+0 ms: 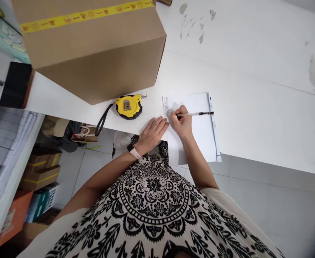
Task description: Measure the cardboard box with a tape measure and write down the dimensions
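A pen [196, 114] is held in the right hand [183, 124], whose fingers are bent and clamped around its dark front part. The black rear end of the pen is pointed to the right, and its tip cannot be clearly seen. The pen is placed over a white sheet of paper [200, 134], near its left side, where small lines of writing [166, 105] can be seen; they are too small to be read. The paper is laid on the white table [254, 107], and its lower part is extended past the table's front edge. Along its right side a pale blue strip [213, 127] with print is shown.

The left hand [151, 136] is laid palm down at the table edge. Its fingers are stretched and kept almost together, nothing is seen held in them, and the left border of the paper is reached by their tips. On this wrist a watch [134, 151] with a pale band is worn.

To the left of this hand, a yellow and black tape measure [129, 106] is placed on the table, with its black strap [103, 120] hung over the edge. Just behind it stands a large cardboard box [106, 68], which is sealed with printed yellow tape [90, 15].
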A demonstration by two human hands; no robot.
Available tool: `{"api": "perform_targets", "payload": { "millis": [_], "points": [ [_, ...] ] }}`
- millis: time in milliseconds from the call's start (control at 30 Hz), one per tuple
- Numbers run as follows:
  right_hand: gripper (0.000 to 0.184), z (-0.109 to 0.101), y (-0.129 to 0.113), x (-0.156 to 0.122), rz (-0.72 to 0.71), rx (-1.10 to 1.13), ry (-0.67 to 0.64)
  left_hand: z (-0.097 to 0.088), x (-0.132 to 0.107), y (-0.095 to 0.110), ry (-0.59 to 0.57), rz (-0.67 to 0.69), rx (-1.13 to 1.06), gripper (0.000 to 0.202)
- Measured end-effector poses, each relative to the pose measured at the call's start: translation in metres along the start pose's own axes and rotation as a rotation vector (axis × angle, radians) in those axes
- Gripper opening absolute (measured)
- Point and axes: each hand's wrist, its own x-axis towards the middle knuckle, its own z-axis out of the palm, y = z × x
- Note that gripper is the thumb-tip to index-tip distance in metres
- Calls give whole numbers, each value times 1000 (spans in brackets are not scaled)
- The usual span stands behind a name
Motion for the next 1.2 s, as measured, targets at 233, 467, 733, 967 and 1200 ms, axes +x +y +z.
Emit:
{"api": "perform_targets", "payload": {
  "millis": [233, 467, 733, 967, 1200],
  "points": [
    [27, -1, 0, 0, 25, 1, 4, -1, 0, 0, 3, -5, -4, 48],
    [27, -1, -1, 0, 25, 1, 27, -1, 0, 1, 13, -7, -29, 48],
    [28, -1, 1, 1, 33, 13, 13, -2, 0, 1, 0, 1, -4, 49],
    [27, -1, 0, 0, 33, -3, 40, 2, -1, 0, 44, 15, 17, 48],
    [27, -1, -1, 0, 41, -13, 28, 3, -1, -1, 22, 4, -38, 50]
  ]
}}
